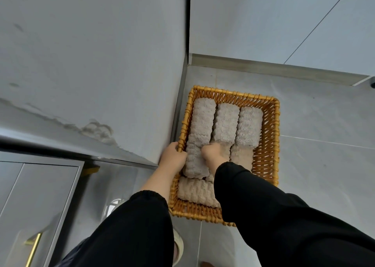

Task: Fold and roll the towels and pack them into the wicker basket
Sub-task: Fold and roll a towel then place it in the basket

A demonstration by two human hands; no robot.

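- Towels (pixel 226 122): grey-beige, with a nubbly ridged pile, all rolled into short cylinders and all lying inside the basket (pixel 272 145).
- Layout: three rolls lie side by side at the basket's 12 o'clock end. More rolls lie lengthwise in the middle, and one crosswise roll (pixel 195 191) lies at the 6 o'clock end.
- Floor (pixel 324 145): pale grey tiles with thin joints. The basket stands on it, just right of frame centre.
- Wall (pixel 91 53): a plain grey-white panel fills the frame from 9 to 12 o'clock, scuffed and marked low down. Its corner meets the basket's 9 o'clock side.
- Skirting strip (pixel 263 67): runs along the foot of the far wall at 1 o'clock.
- Cupboard door (pixel 40 195): at 8 o'clock, grey, with a gold handle (pixel 33 248).
- Basket: rectangular, honey-coloured wicker with an open weave. It is nearly full, with a gap along its 3 o'clock wall.
- Left hand (pixel 172 157): at the basket's 9 o'clock rim, fingers curled over the rim and grasping it, thumb side against the left middle roll (pixel 194 163).
- Right hand (pixel 213 152): fingers curled and pushed down just right of that roll. Whether it grasps a towel cannot be told.
- Sleeves (pixel 284 216): black, covering both forearms.
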